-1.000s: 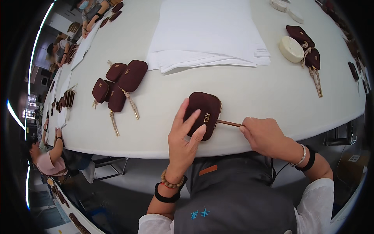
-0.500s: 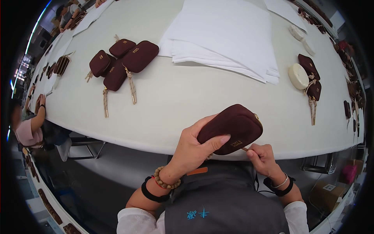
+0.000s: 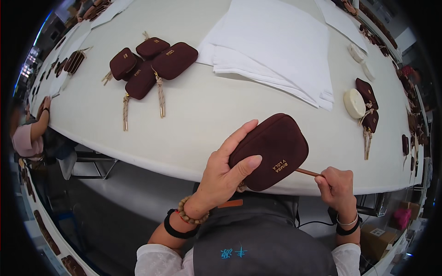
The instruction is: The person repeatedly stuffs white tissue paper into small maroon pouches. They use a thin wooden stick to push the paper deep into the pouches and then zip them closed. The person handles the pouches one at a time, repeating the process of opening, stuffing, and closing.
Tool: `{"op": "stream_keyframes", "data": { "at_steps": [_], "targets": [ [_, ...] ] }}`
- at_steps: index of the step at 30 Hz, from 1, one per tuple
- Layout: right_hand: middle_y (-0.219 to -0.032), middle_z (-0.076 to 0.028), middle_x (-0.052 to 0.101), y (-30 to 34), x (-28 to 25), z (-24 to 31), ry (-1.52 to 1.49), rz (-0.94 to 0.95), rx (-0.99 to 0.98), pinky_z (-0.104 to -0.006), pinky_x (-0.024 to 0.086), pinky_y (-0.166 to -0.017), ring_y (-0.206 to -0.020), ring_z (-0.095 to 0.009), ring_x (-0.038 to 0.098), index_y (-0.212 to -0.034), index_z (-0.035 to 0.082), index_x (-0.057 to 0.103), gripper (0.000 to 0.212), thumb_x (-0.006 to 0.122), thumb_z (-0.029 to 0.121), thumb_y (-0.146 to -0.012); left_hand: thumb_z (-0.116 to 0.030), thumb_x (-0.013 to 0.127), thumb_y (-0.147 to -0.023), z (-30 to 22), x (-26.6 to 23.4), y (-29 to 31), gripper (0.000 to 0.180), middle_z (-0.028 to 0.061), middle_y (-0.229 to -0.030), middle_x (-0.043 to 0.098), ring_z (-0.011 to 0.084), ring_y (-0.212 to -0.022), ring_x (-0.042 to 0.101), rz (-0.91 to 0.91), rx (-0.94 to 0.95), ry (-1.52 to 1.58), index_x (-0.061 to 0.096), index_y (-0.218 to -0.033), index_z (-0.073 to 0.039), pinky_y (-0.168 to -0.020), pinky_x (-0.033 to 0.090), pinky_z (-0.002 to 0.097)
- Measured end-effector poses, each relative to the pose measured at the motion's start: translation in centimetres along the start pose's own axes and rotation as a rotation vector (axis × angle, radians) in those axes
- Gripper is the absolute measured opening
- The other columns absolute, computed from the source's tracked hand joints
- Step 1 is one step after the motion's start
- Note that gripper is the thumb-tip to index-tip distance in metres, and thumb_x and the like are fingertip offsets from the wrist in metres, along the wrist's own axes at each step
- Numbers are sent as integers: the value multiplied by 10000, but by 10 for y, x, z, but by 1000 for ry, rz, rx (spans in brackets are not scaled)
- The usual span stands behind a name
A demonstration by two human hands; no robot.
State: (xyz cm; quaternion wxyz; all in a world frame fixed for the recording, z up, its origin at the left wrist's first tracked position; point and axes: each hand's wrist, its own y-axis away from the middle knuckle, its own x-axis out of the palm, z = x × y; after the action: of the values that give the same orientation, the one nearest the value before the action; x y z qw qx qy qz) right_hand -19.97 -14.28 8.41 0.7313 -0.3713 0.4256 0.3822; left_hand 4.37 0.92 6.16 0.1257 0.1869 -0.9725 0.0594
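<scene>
White worktable [image 3: 193, 115], maroon pouches [image 3: 147, 64], stacked white sheets [image 3: 276, 50], workshop floor [image 3: 124, 202]

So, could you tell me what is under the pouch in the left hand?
Under the pouch the left hand cups it above the table edge. A tan strap leads to the right hand; the underside is hidden.

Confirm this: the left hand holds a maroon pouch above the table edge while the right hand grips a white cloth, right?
Not quite. The right hand grips a thin brown stick, not a white cloth, as the head view shows. The left hand does hold the maroon pouch above the table edge.
</scene>
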Motion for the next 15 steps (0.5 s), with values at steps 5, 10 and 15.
{"op": "stream_keyframes", "data": {
  "at_steps": [5,10,15],
  "targets": [
    [-518,-52,453,0,23,-1,-67,25,-17,-340,319,-394,-413,-227,449,-661,84,504,286,667,201,-864,-298,591,-959,12,-4,-2,612,136,-1343,520,178,-1202,516,99,-110,98,353,-1441,-4,-1024,402,309],
    [-502,-76,490,1,39,1,-448,142,228,-303,349,-409,-399,-215,461,-678,43,560,264,649,177,-887,-230,616,-947,16,-3,-3,626,126,-1340,519,162,-1195,513,29,-192,328,328,-1458,-10,-1026,399,295],
    [-496,-97,479,5,27,3,-374,44,244,-311,344,-410,-397,-209,433,-669,29,579,261,640,165,-884,-145,633,-928,14,-15,0,636,128,-1356,505,152,-1209,503,-90,-200,398,319,-1460,4,-1038,393,293]
  ]
}}
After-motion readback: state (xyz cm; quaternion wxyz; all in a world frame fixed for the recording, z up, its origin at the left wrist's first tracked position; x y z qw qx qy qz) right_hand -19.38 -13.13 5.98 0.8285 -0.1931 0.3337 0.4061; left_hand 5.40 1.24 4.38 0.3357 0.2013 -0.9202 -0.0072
